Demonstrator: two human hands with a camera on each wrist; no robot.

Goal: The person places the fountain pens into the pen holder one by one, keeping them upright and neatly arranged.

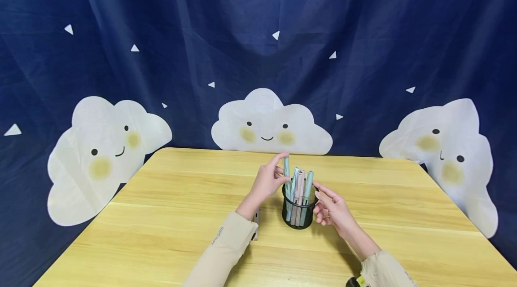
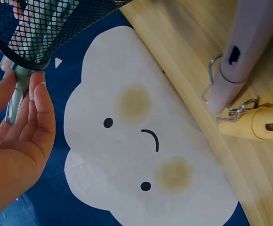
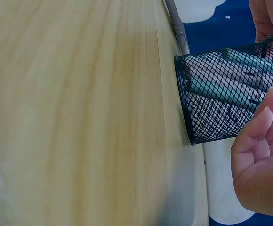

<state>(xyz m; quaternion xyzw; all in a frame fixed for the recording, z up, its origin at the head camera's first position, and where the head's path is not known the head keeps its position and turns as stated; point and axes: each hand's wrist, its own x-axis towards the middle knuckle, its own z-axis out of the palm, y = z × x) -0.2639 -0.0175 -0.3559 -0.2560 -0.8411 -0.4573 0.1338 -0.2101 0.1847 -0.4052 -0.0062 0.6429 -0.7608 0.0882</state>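
A black mesh pen holder (image 1: pixel 296 223) stands upright on the table with several pale green and pink pens (image 1: pixel 300 183) in it. At its left rim my left hand (image 1: pixel 267 182) pinches a light green pen (image 2: pixel 17 96) between thumb and fingers. That pen (image 1: pixel 286 166) stands higher than the others, its lower part within the mesh. My right hand (image 1: pixel 334 209) is at the holder's right side, its index finger and thumb by the rim. In the right wrist view the fingertips (image 3: pixel 266 117) overlap the mesh wall; whether they press on it is hard to tell.
A lilac pen (image 2: pixel 235 61) and a yellow pen (image 2: pixel 263 123), both with metal clips, appear close in the left wrist view. The wooden table (image 1: pixel 161 215) ends at a dark blue curtain (image 1: pixel 258 17) with cloud faces.
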